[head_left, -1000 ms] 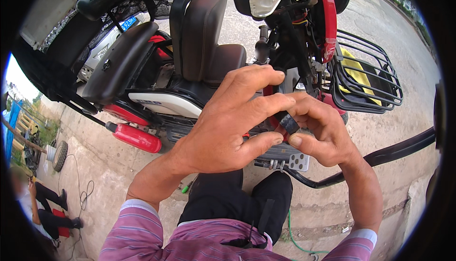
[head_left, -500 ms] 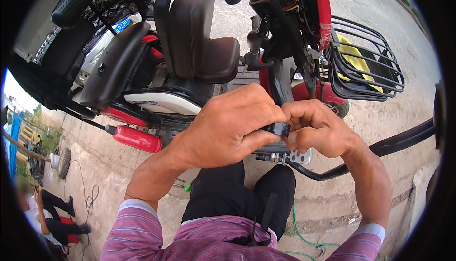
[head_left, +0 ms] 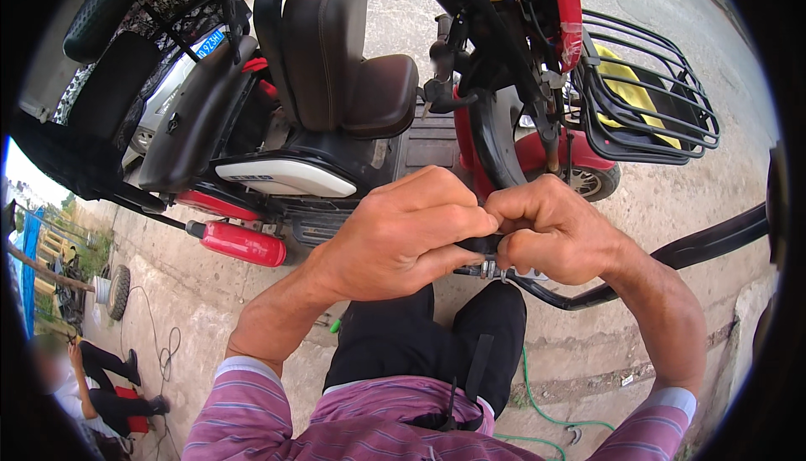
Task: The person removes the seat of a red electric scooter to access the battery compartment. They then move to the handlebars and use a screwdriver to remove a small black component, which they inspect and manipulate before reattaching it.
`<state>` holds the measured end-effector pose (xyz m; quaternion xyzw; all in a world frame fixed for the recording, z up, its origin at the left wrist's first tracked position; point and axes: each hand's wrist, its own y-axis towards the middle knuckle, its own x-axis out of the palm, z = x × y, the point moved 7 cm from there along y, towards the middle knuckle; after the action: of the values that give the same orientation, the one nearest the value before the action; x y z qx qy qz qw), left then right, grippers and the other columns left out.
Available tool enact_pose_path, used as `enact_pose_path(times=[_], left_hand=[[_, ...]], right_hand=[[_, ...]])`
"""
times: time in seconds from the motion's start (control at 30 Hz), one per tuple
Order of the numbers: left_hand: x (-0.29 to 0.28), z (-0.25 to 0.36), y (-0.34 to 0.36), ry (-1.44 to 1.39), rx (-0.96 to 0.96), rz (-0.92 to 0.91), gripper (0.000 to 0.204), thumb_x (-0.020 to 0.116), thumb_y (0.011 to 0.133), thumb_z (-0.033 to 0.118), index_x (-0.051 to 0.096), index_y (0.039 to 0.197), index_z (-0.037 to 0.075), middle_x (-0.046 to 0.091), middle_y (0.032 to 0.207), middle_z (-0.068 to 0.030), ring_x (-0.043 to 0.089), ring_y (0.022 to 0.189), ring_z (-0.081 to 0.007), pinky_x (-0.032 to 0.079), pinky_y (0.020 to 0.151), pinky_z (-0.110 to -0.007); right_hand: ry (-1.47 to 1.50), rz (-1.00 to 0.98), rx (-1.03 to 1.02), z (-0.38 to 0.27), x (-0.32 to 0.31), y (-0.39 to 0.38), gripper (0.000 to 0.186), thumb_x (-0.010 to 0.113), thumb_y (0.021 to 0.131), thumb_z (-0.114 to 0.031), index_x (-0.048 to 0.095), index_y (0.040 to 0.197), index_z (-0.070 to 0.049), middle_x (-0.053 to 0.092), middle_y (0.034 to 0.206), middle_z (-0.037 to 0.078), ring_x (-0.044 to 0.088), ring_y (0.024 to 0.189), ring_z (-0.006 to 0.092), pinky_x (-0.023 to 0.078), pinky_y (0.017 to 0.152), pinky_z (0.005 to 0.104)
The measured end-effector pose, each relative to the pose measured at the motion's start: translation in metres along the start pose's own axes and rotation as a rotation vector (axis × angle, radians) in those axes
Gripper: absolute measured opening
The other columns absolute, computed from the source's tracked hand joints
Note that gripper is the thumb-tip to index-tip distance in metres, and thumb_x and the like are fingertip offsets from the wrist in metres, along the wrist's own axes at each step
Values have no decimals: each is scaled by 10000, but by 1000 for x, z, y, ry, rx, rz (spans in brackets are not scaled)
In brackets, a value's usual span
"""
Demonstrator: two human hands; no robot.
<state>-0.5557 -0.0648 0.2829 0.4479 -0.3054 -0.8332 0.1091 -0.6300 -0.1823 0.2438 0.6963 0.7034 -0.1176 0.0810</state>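
My left hand (head_left: 407, 230) is closed, thumb and fingers gripping a small roll of black tape (head_left: 482, 243). Most of the roll is hidden behind the fingers. My right hand (head_left: 554, 230) meets it from the other side, fingers curled and pinched at the tape's edge; the exact spot it grips is covered. Both hands are held together above my knees, in front of a red three-wheeled scooter. Its front column (head_left: 495, 49) stands beyond them, with panels off and coloured wires bared.
A brown seat (head_left: 386, 96) and footboard (head_left: 428, 142) lie beyond my hands. At the right are a black wire basket (head_left: 651, 83) with a yellow cloth and a black bar (head_left: 714, 238). A green hose (head_left: 537, 406) runs on the ground. Another person (head_left: 84, 385) sits far left.
The hands have drawn closer together, and the black tape, plainly visible before, is now mostly covered by fingers. The view has shifted slightly, so the scooter sits a little differently in the picture.
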Motion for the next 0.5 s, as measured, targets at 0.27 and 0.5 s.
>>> enact_pose_path(times=[0.27, 0.5], left_hand=[[-2, -11, -12, -208, -76, 25, 400, 881, 667, 82, 727, 1034, 45, 669, 951, -95, 683, 895, -267, 557, 764, -360], [3, -14, -12, -162, -52, -45, 384, 862, 672, 48, 718, 1027, 28, 663, 952, -98, 670, 883, -266, 549, 755, -362]], right_hand=[[-14, -33, -106, 6, 5, -2, 116, 553, 769, -69, 618, 810, 18, 557, 613, 38, 477, 561, 93, 402, 518, 302], [185, -115, 176, 7, 12, 0, 222, 540, 816, -104, 656, 955, 24, 665, 724, 56, 653, 651, 109, 514, 594, 275]])
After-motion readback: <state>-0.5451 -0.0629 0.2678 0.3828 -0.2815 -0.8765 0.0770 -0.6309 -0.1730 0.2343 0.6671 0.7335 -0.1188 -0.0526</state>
